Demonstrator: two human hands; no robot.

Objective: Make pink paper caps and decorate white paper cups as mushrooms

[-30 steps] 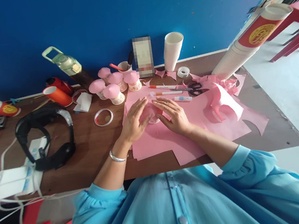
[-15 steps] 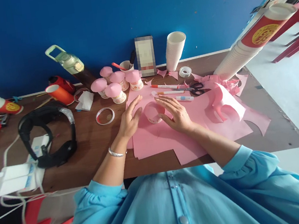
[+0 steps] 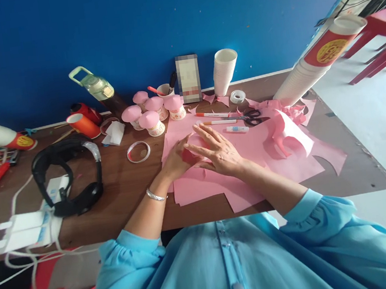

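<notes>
Between my hands is a small paper cup with a pink paper top (image 3: 198, 140), mostly hidden by my fingers. My left hand (image 3: 178, 158) curls around its left side. Over the pink top lies my right hand (image 3: 222, 154), fingers spread and palm down. Both hands are above pink paper sheets (image 3: 199, 188). Behind them to the left stand several paper cups with pink cone tops (image 3: 151, 120). Beyond my right hand are a glue tube (image 3: 237, 129), two orange-and-white pens (image 3: 213, 115) and black-handled scissors (image 3: 252, 116).
Stacked white cups (image 3: 225, 71), a phone (image 3: 188, 78) and a bottle (image 3: 102, 90) stand along the blue wall. A tape roll (image 3: 238, 96) lies near them. At left are a black headset (image 3: 76, 205), a power strip (image 3: 55, 215) and cables. Pink scraps (image 3: 293, 133) lie right.
My hands, apart on either side of the cup, have closed in on it. The right hand has moved left over the pink top, and the left hand has curled around the side.
</notes>
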